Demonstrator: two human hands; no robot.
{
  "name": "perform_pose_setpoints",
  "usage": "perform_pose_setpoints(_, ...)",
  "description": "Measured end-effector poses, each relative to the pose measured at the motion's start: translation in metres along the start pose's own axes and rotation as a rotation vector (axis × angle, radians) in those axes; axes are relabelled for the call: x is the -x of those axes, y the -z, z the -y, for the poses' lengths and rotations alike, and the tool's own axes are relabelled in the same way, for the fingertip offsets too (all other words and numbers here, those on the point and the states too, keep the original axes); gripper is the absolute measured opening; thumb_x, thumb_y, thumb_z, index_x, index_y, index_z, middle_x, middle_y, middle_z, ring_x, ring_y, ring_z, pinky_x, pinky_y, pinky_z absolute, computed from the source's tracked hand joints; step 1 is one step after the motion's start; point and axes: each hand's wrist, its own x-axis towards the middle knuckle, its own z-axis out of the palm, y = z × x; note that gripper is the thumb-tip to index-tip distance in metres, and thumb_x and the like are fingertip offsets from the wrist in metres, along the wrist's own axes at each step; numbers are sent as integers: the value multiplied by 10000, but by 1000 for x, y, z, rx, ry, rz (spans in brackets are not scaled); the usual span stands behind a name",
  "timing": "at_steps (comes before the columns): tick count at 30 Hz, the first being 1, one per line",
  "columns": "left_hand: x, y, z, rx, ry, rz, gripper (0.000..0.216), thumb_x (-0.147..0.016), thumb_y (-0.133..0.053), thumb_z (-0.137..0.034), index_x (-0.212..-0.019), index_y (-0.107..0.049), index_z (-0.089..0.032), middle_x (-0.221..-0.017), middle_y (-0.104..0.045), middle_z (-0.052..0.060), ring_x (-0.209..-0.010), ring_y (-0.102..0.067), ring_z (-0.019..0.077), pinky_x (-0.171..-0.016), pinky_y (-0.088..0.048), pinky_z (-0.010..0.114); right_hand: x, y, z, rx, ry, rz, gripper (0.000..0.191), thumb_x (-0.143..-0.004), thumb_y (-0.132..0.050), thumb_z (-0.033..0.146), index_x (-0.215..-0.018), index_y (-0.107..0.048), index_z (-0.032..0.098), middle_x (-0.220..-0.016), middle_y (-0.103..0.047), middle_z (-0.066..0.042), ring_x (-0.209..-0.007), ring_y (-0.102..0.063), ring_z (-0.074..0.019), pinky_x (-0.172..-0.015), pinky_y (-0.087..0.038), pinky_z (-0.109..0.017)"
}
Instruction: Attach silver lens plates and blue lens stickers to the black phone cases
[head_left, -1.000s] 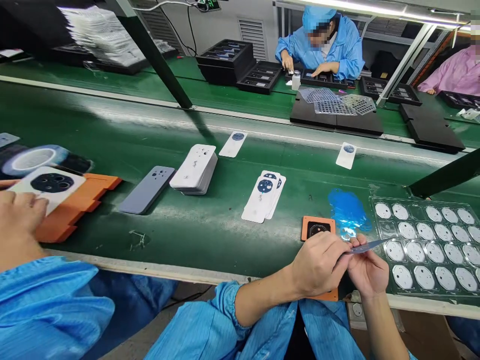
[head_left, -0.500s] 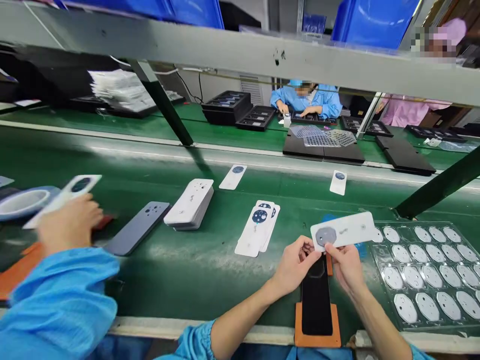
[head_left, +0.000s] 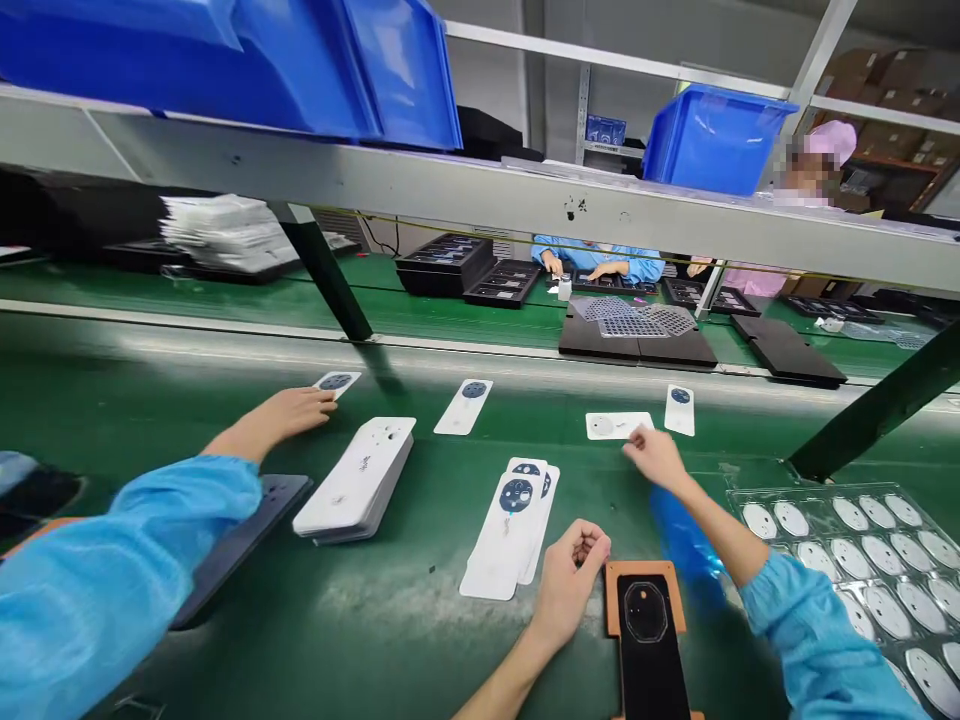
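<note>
My right hand (head_left: 657, 458) reaches out to a white phone-shaped card (head_left: 609, 426), its fingertips pinched at the card's right end. A pale grey camera-ring piece shows on the card's left part. Closer in, my left hand (head_left: 571, 578) is closed, thumb against curled fingers, with nothing visible in it. Just right of it stands an orange fixture (head_left: 613, 598) with a black phone-shaped plate (head_left: 651, 665) in it. Left of that hand lie a few overlapping white cards (head_left: 491, 550) with dark camera patches.
A clear tray of white ring pieces (head_left: 851, 552) lies at right. A co-worker's hand (head_left: 289, 415) sets a card (head_left: 337, 382) at left, beyond a stack of white cards (head_left: 356, 480). Single cards (head_left: 463, 408) lie along the belt. A slanted post (head_left: 862, 430) rises at right.
My right hand has carried the white card forward from above the fixture to the belt's far side. My left hand has let go of it. The co-worker's hand moved forward with a card.
</note>
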Motion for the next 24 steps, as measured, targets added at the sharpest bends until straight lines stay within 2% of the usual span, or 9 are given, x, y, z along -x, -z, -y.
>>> perform_pose_setpoints(2, 0, 0, 0, -12, -7, 1, 307, -904, -562, -466, -804, -581, -177, -761, -603, 23, -739, -565, 165, -710, -444, 268, -30, 34, -4, 110, -7, -153, 307, -952, -630, 354, -1187, -616, 158, -1201, -626, -86, -1031, -634, -209, -883, -553, -418)
perform_pose_setpoints(5, 1, -1, 1, -46, -32, -2, 289, -903, -565, -438, -791, -595, -173, -754, -608, 25, -722, -551, 162, -692, -432, 265, -62, 70, -5, 201, -4, -313, 399, -954, -623, 387, -1283, -569, 168, -1290, -577, -104, -1087, -617, -231, -916, -542, -446)
perform_pose_setpoints(9, 2, -2, 3, -105, -73, -6, 276, -915, -554, -403, -781, -611, -169, -748, -620, 29, -715, -561, 163, -684, -434, 265, -73, 80, -2, 264, 45, -405, 429, -941, -645, 403, -1285, -564, 161, -1295, -572, -113, -1069, -623, -222, -908, -540, -447)
perform_pose_setpoints(13, 2, -1, 3, -169, -127, -18, 262, -934, -537, -368, -777, -612, -172, -748, -639, 28, -713, -584, 163, -680, -454, 265, -68, 81, 7, 330, 145, -429, 500, -910, -677, 458, -1290, -559, 155, -1314, -552, -123, -1053, -629, -212, -916, -533, -442)
perform_pose_setpoints(16, 1, 3, 7, -270, -203, -57, 257, -957, -519, -345, -781, -609, -182, -750, -651, 25, -706, -606, 164, -668, -483, 269, -63, 92, 19, 390, 251, -426, 452, -924, -668, 422, -1281, -566, 164, -1287, -574, -110, -1058, -628, -220, -901, -543, -437)
perform_pose_setpoints(18, -2, 9, 10, -377, -333, -118, 225, -972, -512, -323, -828, -623, -191, -808, -669, 33, -753, -640, 174, -695, -515, 283, -53, 102, 28, 432, 332, -401, 385, -951, -634, 381, -1266, -576, 169, -1251, -598, -97, -1052, -630, -220, -877, -556, -423)
perform_pose_setpoints(20, -3, 14, 10, -503, -534, -218, 147, -970, -533, -295, -974, -642, -197, -973, -688, 65, -914, -673, 208, -816, -548, 334, -29, 109, 33, 478, 415, -360, 311, -979, -585, 367, -1210, -606, 159, -1185, -627, -83, -1012, -640, -205, -861, -559, -405)
perform_pose_setpoints(21, -4, 16, 8, -571, -636, -278, 168, -960, -559, -284, -1084, -632, -197, -1093, -676, 93, -1036, -663, 238, -903, -542, 380, -9, 110, 34, 502, 458, -332, 270, -991, -560, 352, -1161, -629, 154, -1139, -646, -78, -991, -645, -196, -863, -553, -394)
perform_pose_setpoints(24, -5, 16, -3, -768, -839, -400, 485, -895, -673, -273, -1345, -521, -177, -1408, -521, 191, -1349, -483, 359, -1089, -426, 544, 75, 95, 35, 565, 590, -187, 168, -979, -537, 238, -1007, -693, 182, -972, -702, -45, -933, -651, -165, -862, -514, -321)
